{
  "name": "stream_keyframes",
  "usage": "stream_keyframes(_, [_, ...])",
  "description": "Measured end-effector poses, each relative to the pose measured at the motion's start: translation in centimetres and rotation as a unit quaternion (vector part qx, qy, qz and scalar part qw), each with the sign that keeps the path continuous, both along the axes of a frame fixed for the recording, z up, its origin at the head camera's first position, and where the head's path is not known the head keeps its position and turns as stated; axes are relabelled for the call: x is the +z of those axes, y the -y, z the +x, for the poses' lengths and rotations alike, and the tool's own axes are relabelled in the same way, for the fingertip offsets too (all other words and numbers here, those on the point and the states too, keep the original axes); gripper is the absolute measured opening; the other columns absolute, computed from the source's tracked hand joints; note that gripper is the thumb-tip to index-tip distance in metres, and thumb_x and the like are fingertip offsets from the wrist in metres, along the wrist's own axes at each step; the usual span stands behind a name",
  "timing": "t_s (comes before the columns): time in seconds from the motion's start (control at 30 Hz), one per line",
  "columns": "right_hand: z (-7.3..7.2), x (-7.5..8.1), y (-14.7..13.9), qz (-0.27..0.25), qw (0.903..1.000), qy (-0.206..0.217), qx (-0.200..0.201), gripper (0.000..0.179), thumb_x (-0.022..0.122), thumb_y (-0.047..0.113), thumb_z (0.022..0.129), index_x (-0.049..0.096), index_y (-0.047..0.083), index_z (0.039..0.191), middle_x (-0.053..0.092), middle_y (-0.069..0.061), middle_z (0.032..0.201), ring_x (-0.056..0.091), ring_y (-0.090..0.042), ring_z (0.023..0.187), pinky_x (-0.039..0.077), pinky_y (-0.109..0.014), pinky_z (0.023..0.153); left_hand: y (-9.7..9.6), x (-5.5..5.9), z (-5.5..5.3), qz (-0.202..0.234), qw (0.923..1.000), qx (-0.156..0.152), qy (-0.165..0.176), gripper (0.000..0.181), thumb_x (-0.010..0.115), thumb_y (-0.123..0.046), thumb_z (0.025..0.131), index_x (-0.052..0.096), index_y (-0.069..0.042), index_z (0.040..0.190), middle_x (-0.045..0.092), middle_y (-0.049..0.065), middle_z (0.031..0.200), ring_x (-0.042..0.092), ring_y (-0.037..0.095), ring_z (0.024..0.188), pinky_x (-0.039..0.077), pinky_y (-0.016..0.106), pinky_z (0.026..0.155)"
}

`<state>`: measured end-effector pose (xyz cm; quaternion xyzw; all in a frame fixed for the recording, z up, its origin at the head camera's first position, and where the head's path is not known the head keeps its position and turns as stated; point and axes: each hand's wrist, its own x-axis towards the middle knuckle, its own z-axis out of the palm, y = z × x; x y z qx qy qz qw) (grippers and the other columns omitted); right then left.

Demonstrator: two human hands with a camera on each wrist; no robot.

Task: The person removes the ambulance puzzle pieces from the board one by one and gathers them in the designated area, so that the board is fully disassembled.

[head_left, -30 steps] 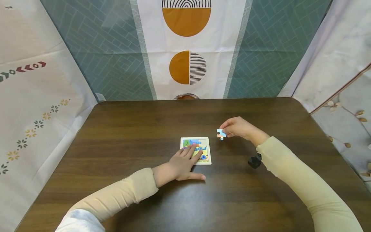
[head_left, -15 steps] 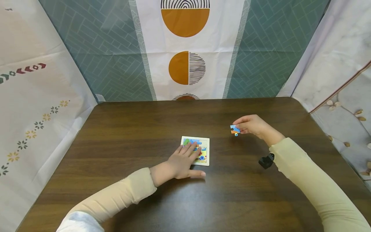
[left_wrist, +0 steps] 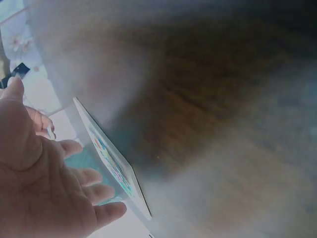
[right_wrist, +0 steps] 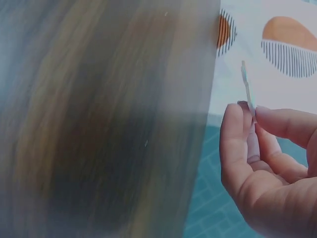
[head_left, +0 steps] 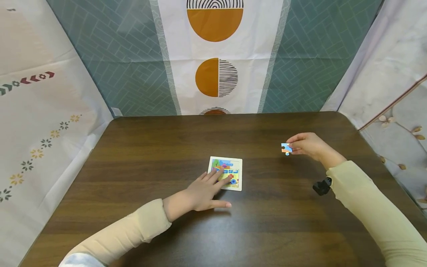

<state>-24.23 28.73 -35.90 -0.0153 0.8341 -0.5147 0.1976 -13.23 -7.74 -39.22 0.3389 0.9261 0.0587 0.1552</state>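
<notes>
A small square jigsaw puzzle in a pale frame (head_left: 240, 174) lies on the table, its picture showing a yellow vehicle with blue windows and a blue wheel. Over its lower left part my left hand (head_left: 203, 193) is spread with straight fingers, hiding that corner; whether the fingertips touch it I cannot tell. Off to the right, my right hand (head_left: 311, 146) pinches a blue and orange puzzle piece (head_left: 285, 148) between thumb and fingers, held above the table. The right wrist view catches this piece (right_wrist: 247, 87) edge-on.
The dark wooden table (head_left: 160, 148) has its far edge against a green and white patterned cloth (head_left: 133, 74). Pale cloths hang at both sides. A black wrist camera (head_left: 322, 186) sits on the right wrist.
My right hand has moved to the right with the puzzle piece, farther from the puzzle. The left hand has drawn back slightly toward the lower left, baring more of the picture.
</notes>
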Motion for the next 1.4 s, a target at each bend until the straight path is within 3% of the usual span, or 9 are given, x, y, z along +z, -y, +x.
stream_keyframes(0.47, [-0.1,-1.8,-2.9,-0.012,0.9995,0.017,-0.024,0.037,0.053,0.002,0.094,0.046,-0.022,0.122,0.061,0.008,0.085,0.062,-0.003,0.076,0.054,-0.02,0.074,1.1,-0.3,0.9,0.006,0.9995,-0.014,0.026,0.076,0.042,-0.066,0.09,0.03,-0.021,0.15,0.014,0.01,0.159,0.012,0.029,0.147,0.017,0.05,0.116])
stream_keyframes(0.83, [-0.8,-3.6,-3.3,-0.01,0.9993,0.02,-0.03,0.031,0.055,0.0,0.093,0.051,-0.021,0.115,0.062,0.009,0.08,0.061,-0.003,0.073,0.054,-0.019,0.071,1.3,-0.2,1.2,0.015,0.998,0.007,0.061,0.075,0.044,-0.064,0.09,0.027,-0.024,0.151,0.012,0.008,0.16,0.013,0.03,0.147,0.018,0.048,0.116])
stream_keyframes(1.1, [-0.5,-4.0,-3.1,0.028,0.999,-0.002,-0.034,0.039,0.056,-0.002,0.091,0.044,-0.027,0.119,0.061,0.006,0.081,0.06,-0.001,0.069,0.054,-0.017,0.068,1.4,-0.3,1.2,0.01,0.9982,0.008,0.059,0.076,0.043,-0.065,0.09,0.025,-0.025,0.152,0.011,0.007,0.16,0.011,0.029,0.147,0.018,0.047,0.116])
stream_keyframes(1.4, [-0.6,-3.9,-2.7,0.06,0.9971,-0.009,-0.045,0.038,0.059,-0.001,0.09,0.047,-0.024,0.117,0.06,0.003,0.082,0.058,-0.001,0.068,0.053,-0.017,0.067,1.4,-0.5,1.0,0.01,0.9979,0.01,0.063,0.077,0.042,-0.067,0.09,0.024,-0.025,0.152,0.01,0.007,0.161,0.01,0.029,0.147,0.018,0.048,0.117])
